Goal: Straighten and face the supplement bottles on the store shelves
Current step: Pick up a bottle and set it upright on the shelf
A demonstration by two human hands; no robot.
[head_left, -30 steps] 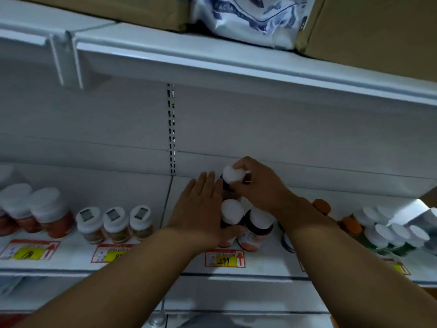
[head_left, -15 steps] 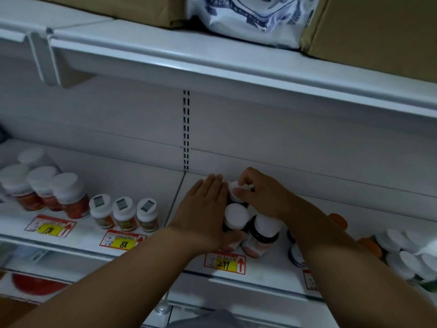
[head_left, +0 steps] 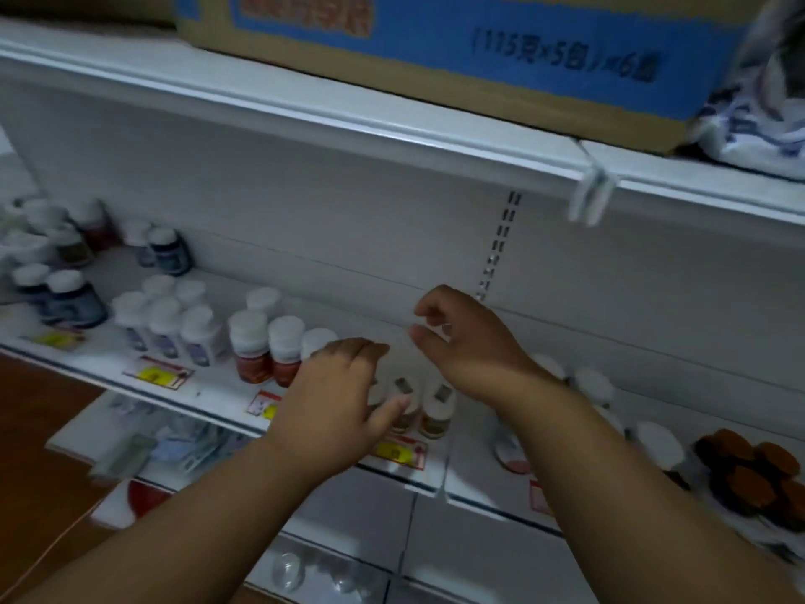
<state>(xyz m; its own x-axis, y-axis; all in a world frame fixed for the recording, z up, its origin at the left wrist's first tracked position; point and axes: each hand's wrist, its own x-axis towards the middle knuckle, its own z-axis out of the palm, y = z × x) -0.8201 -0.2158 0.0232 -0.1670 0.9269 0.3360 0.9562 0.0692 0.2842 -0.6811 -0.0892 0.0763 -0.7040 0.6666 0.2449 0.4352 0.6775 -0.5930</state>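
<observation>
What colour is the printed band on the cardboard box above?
Blue, on the cardboard box; head view.

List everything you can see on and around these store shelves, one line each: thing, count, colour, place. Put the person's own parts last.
cardboard box: one, brown with blue panel, top shelf.
patterned bag: one, white and blue, top shelf right.
red-brown bottles: at least two, white caps, shelf centre-left.
white bottles: about five, clustered left of those.
dark blue bottles: several, far left.
small bottles: about three, by the left hand.
orange-capped bottles: several, far right.
price tags: several, red and yellow, shelf edge.
left hand: one, by the small bottles.
right hand: one, raised, fingers curled, empty.
</observation>
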